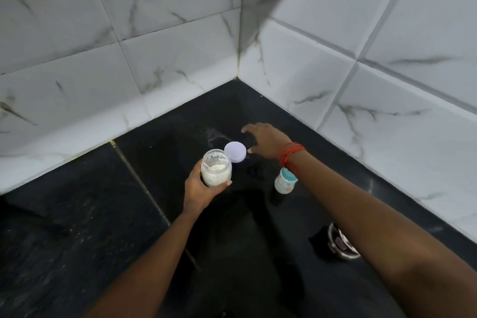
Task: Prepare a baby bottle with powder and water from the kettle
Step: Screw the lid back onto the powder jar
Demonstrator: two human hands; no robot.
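My left hand (200, 188) grips an uncapped clear jar of white powder (216, 168) just above the black counter. The jar's round lilac lid (235, 151) lies flat on the counter right behind it. My right hand (265, 139), fingers spread and empty, hovers just right of the lid without touching it. A small baby bottle (282, 181) with a blue collar and printed body stands upright under my right wrist, partly hidden by the arm. The kettle (340, 242), dark with a metal rim, shows only in part beneath my right forearm.
The black stone counter (103, 214) runs into a corner of white marbled wall tiles (180, 64). A faint dusting of spilled powder (214, 135) marks the counter behind the lid. A red thread band circles my right wrist.
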